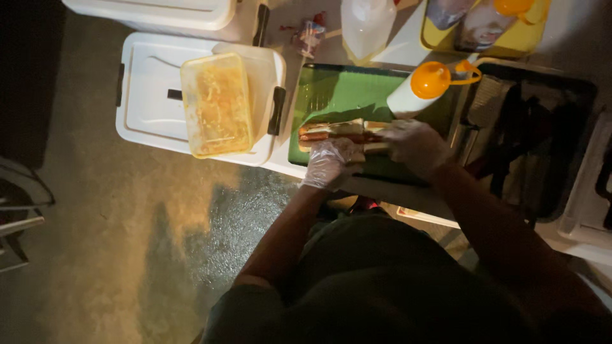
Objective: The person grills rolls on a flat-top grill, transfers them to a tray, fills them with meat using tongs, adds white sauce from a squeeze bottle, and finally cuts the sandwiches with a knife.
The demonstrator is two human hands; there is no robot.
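A long sandwich [338, 131] with red filling lies on a green cutting board [344, 92]. My left hand [328, 162], in a clear plastic glove, grips the sandwich's near left side. My right hand [414, 145], also gloved, presses on its right end. A white squeeze bottle with an orange cap [421, 86] lies on the board just behind my right hand.
A clear tub with yellowish residue [217, 105] sits on a white lidded bin [146, 95] at the left. A black tray of utensils [529, 134] is at the right. A yellow tray [510, 41] and a clear jug [366, 25] stand behind. Wet concrete floor lies below left.
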